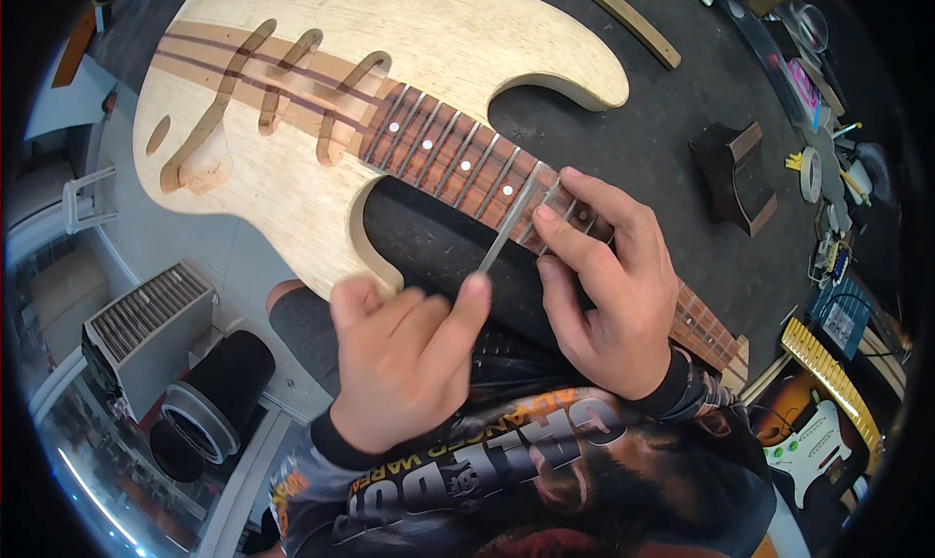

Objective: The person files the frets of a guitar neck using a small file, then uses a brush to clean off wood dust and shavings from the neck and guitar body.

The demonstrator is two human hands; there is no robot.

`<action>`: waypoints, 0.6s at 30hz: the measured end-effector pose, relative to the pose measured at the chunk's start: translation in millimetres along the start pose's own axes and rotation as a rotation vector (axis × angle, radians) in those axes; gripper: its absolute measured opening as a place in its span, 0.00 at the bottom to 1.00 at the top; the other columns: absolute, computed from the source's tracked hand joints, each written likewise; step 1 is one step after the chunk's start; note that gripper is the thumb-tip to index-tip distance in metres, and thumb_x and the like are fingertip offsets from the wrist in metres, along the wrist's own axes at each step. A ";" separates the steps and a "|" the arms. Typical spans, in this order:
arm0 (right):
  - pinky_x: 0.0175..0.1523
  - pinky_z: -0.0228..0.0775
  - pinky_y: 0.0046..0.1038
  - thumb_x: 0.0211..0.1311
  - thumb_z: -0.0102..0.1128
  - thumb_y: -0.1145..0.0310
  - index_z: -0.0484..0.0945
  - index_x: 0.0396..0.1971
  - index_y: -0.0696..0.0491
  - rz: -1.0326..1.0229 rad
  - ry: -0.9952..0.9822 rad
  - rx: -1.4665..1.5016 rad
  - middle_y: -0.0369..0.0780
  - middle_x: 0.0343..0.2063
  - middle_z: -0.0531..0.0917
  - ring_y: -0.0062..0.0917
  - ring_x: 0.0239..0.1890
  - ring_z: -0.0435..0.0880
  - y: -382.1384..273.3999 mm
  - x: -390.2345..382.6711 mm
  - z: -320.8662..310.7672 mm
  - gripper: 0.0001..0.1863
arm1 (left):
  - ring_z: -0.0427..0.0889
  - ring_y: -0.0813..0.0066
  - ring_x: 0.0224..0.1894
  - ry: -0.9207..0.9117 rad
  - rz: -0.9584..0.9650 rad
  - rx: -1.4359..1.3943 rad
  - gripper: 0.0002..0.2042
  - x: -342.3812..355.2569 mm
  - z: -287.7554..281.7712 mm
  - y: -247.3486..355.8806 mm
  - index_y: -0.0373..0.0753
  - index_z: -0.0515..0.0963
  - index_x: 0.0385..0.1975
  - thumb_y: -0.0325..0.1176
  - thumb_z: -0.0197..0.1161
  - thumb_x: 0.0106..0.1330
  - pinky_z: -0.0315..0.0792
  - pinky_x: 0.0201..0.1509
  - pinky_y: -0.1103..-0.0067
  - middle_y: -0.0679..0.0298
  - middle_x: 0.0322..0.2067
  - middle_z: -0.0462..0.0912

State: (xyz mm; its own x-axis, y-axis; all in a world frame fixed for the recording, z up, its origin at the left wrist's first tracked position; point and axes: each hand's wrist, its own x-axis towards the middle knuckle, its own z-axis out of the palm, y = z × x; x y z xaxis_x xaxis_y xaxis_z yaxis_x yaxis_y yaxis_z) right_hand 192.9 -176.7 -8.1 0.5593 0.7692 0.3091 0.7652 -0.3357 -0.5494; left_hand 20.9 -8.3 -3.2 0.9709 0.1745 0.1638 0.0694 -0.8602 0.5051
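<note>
An unpainted pale wooden guitar body (419,32) lies face up, with routed pickup slots and a darker striped centre. From it the neck (467,164) runs toward the lower right, its brown fretboard carrying metal frets and white dots. My left hand (404,358), blurred by motion, is closed around the near end of a thin metal file (502,239), which reaches across the fretboard along a fret. My right hand (618,285) grips the neck just beyond the file. Its fingertips press on what looks like a thin see-through strip; its thumb is near the neck's front edge.
Beneath the guitar is a dark worktop (633,91). A dark curved neck rest (735,178) stands beyond the neck, and a wooden bar (623,18) lies at the back. Assorted tools and a tape roll (810,175) crowd the right edge, above another guitar (813,441).
</note>
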 end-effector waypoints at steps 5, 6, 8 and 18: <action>0.54 0.83 0.40 0.52 0.81 0.78 0.90 0.58 0.50 0.004 0.023 0.005 0.46 0.64 0.86 0.42 0.53 0.89 6.7 0.6 -0.4 0.29 | 0.77 0.68 0.30 0.111 0.146 0.035 0.26 44.0 17.9 -9.0 0.33 0.85 0.64 0.28 0.70 0.63 0.62 0.48 0.60 0.70 0.27 0.72; 0.55 0.84 0.40 0.53 0.79 0.82 0.90 0.58 0.52 0.008 -0.009 -0.004 0.49 0.64 0.86 0.43 0.55 0.90 3.7 1.4 -4.6 0.28 | 0.76 0.69 0.29 0.079 0.122 0.020 0.25 30.5 13.5 -8.8 0.33 0.86 0.63 0.27 0.70 0.63 0.61 0.47 0.60 0.70 0.27 0.72; 0.56 0.86 0.39 0.54 0.78 0.85 0.90 0.57 0.54 0.013 -0.040 -0.003 0.51 0.65 0.86 0.43 0.57 0.91 -0.1 2.1 -6.5 0.27 | 0.73 0.71 0.27 0.033 0.067 0.023 0.25 -6.5 -3.0 -4.2 0.35 0.87 0.61 0.25 0.71 0.61 0.57 0.46 0.62 0.72 0.25 0.69; 0.54 0.84 0.40 0.53 0.80 0.81 0.90 0.58 0.51 0.006 -0.040 0.004 0.49 0.64 0.86 0.43 0.55 0.90 2.5 1.1 -2.6 0.29 | 0.71 0.72 0.25 0.040 0.053 0.071 0.25 -6.5 -3.6 1.8 0.35 0.87 0.61 0.25 0.69 0.60 0.56 0.46 0.64 0.72 0.24 0.69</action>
State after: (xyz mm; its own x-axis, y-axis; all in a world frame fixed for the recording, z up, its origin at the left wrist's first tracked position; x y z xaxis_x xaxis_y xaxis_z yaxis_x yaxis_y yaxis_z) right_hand 196.2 -178.1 -7.1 0.5505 0.7882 0.2750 0.7607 -0.3379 -0.5543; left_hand 13.9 -9.3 -0.3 0.9637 0.1460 0.2234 0.0357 -0.9001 0.4341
